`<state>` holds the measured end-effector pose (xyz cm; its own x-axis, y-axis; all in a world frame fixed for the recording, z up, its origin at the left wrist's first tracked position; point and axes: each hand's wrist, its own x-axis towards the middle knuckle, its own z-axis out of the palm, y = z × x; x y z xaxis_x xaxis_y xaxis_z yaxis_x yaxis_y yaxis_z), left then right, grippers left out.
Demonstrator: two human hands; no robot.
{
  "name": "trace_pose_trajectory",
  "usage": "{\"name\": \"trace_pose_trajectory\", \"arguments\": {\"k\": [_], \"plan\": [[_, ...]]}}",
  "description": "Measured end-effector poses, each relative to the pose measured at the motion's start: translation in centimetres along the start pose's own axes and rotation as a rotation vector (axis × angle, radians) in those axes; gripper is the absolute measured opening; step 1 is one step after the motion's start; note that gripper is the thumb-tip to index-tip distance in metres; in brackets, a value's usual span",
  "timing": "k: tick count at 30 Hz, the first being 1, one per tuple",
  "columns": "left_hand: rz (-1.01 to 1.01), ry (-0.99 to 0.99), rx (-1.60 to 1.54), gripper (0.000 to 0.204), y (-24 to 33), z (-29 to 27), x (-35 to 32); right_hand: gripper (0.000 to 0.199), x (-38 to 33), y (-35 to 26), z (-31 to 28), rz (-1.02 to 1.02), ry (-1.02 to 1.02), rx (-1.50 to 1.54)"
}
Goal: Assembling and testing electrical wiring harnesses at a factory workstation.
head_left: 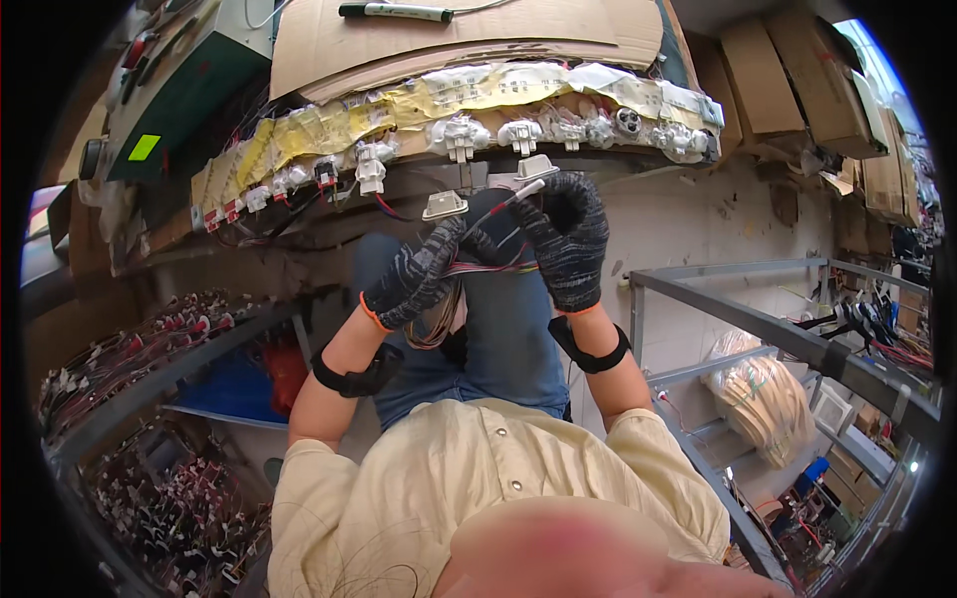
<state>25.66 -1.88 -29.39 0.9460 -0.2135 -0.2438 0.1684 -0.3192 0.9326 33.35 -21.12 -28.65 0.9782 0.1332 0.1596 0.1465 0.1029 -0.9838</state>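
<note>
Both my hands wear dark grey knit gloves with orange cuffs. My left hand [414, 271] is closed, with a white rectangular connector [445, 205] at its fingertips. My right hand [570, 239] is closed near a second white connector [535, 167] and a thin piece with a white tip [528, 190] and a reddish section. A wire harness [493, 267] of several coloured strands spans between the hands, with a loop [431, 324] hanging below the left one over my lap. The exact finger contact on the connectors is partly hidden.
Ahead stands a board edge with yellowed tape [399, 105] and a row of white sockets [460, 137]. A black marker [396, 12] lies on cardboard [478, 40]. A green box [179, 100] is at left, wire bundles [130, 369] below it, a metal frame [728, 299] at right.
</note>
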Motion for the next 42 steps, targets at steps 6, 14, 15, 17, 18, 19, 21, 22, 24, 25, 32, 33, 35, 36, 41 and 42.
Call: {"name": "trace_pose_trajectory", "arguments": {"k": [6, 14, 15, 17, 18, 19, 21, 22, 24, 25, 32, 33, 35, 36, 41, 42], "plan": [[0.581, 0.134, 0.607, 0.04, 0.4, -0.7, 0.3, 0.015, 0.4, 0.1, 0.1, 0.204, 0.096, 0.104], [0.527, 0.063, 0.514, 0.045, 1.7, -1.6, 2.9, 0.015, 0.6, 0.5, 0.7, 0.194, -0.005, 0.137], [0.557, 0.101, 0.554, 0.048, 1.6, -1.6, 3.0, 0.016, 0.8, -0.2, 0.9, 0.288, -0.011, 0.246], [0.529, 0.13, 0.47, 0.046, 1.9, -1.3, 2.8, 0.017, 0.6, -0.3, 0.9, 0.38, -0.016, 0.355], [0.5, 0.159, 0.385, 0.044, 2.4, -1.1, 2.6, 0.016, 0.4, 0.1, 0.5, 0.403, -0.022, 0.451], [0.503, 0.157, 0.384, 0.044, 3.0, -0.8, 2.5, 0.016, 0.2, 0.3, 0.3, 0.426, -0.027, 0.547], [-0.122, 0.16, -0.298, 0.042, 5.8, -0.4, 2.5, 0.016, 0.3, -1.0, 0.4, 0.423, -0.025, 0.461], [-0.334, 0.189, -0.524, 0.041, 5.8, -0.1, 2.6, 0.016, 0.4, -1.6, 0.5, 0.419, -0.026, 0.376], [0.354, 0.211, 0.001, 0.041, 2.6, 0.3, 2.8, 0.017, 0.7, -2.4, 0.9, 0.475, -0.03, 0.434], [0.355, 0.209, 0.001, 0.041, 2.1, 0.3, 3.1, 0.017, 0.8, -2.5, 1.0, 0.529, -0.029, 0.488], [0.004, 0.171, -0.107, 0.037, 1.9, -0.3, 4.7, 0.014, 0.9, -1.5, 1.5, 0.433, 0.095, 0.478], [0.007, 0.162, -0.06, 0.037, 2.2, -0.4, 4.6, 0.014, 1.0, -1.3, 1.6, 0.431, 0.097, 0.48], [0.226, 0.221, 0.108, 0.035, 3.3, -0.2, 4.4, 0.013, 1.5, -0.6, 1.5, 0.41, 0.137, 0.4], [0.445, 0.289, 0.227, 0.033, 3.8, 0.0, 4.4, 0.013, 1.9, -0.3, 1.2, 0.405, 0.14, 0.4], [0.192, 0.307, -0.044, 0.033, 2.3, -0.1, 4.1, 0.023, 0.8, -3.0, -1.3, 0.055, 0.032, -0.484], [0.07, 0.292, -0.221, 0.033, 1.8, -0.3, 4.3, 0.026, -0.6, -3.2, -1.4, 0.049, 0.031, -0.253]]}}
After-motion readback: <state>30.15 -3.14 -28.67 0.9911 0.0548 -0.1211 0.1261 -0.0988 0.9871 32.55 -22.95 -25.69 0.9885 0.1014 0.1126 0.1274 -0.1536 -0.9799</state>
